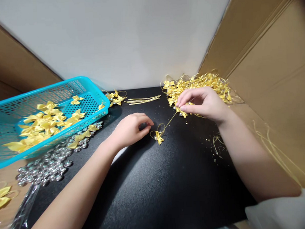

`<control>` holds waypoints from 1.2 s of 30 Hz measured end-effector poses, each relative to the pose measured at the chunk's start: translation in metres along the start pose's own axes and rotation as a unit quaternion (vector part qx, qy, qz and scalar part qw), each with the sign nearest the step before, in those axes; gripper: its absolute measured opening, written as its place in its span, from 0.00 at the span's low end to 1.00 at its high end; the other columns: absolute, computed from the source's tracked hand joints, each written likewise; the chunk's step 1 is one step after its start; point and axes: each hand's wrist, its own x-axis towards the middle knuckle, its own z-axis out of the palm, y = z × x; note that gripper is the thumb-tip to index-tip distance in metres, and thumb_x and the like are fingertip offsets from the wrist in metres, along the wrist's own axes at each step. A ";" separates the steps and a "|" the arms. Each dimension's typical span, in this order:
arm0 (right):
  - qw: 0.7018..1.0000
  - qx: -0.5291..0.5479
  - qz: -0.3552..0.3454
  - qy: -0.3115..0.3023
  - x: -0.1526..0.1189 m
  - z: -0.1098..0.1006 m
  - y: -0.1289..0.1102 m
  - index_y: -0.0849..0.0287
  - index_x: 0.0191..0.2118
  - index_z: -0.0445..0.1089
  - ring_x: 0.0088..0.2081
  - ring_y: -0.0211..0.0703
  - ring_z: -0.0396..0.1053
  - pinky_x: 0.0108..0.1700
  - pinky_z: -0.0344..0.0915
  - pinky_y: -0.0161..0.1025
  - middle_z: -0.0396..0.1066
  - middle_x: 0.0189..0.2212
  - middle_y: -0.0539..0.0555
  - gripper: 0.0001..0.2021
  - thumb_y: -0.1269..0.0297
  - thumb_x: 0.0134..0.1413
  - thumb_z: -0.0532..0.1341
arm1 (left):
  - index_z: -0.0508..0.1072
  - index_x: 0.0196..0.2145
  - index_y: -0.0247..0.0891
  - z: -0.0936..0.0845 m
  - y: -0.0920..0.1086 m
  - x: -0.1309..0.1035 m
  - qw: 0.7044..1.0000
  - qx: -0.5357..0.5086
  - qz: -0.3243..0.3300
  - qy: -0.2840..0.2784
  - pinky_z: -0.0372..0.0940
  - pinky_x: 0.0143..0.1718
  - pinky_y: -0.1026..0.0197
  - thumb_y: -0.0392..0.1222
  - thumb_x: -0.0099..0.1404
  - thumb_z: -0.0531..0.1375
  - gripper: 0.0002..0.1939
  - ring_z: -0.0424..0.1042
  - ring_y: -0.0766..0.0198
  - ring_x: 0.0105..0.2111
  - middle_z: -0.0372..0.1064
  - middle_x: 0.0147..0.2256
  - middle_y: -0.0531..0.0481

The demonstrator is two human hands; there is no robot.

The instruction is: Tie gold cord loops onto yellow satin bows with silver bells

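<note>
My right hand (202,102) pinches a small yellow bow with a bead (181,112) at the near edge of a heap of finished-looking yellow bows (203,82). A thin gold cord (169,122) runs from there down to another yellow bow (159,137) with a looped cord and a bead, lying on the black table mat (154,181). Just left of that lower bow, my left hand (134,128) hovers with its thumb and fingers curved and apart, nothing between them.
A blue basket (41,91) of loose yellow bows stands at the left. Silver beads (44,166) are spread before it. Cut gold cords (144,100) and a few bows (116,97) lie at the back. Cord scraps (216,145) are at the right, beside cardboard walls (270,57).
</note>
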 end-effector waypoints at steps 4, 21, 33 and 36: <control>0.999 0.032 0.006 0.019 0.000 0.006 0.003 0.57 0.26 0.76 0.35 0.40 0.73 0.41 0.69 0.40 0.77 0.31 0.51 0.07 0.61 0.45 0.71 | 0.77 0.39 0.36 0.008 -0.006 0.001 0.998 -0.031 -0.018 -0.051 0.64 0.35 0.60 0.42 0.60 0.61 0.11 0.71 0.60 0.33 0.75 0.37 0.46; 0.999 0.031 0.037 0.015 0.001 0.009 0.006 0.57 0.26 0.76 0.35 0.40 0.73 0.41 0.70 0.41 0.77 0.29 0.51 0.08 0.59 0.43 0.72 | 0.74 0.27 0.36 0.019 0.002 0.007 0.916 -0.372 -0.149 -0.028 0.62 0.32 0.63 0.50 0.58 0.61 0.14 0.70 0.64 0.28 0.74 0.27 0.50; 0.993 0.077 0.081 0.046 0.001 0.012 0.009 0.58 0.26 0.76 0.33 0.40 0.73 0.37 0.70 0.40 0.77 0.30 0.52 0.10 0.59 0.41 0.73 | 0.76 0.41 0.38 0.022 0.003 0.007 0.975 -0.174 -0.112 0.076 0.62 0.31 0.62 0.46 0.61 0.59 0.13 0.65 0.66 0.27 0.75 0.37 0.50; 0.986 0.115 0.095 0.075 0.001 0.013 0.013 0.59 0.26 0.75 0.31 0.39 0.74 0.38 0.71 0.40 0.77 0.31 0.52 0.10 0.60 0.41 0.73 | 0.76 0.39 0.38 0.019 -0.004 0.006 0.973 -0.193 -0.125 0.002 0.62 0.31 0.62 0.47 0.60 0.59 0.14 0.67 0.65 0.28 0.76 0.35 0.50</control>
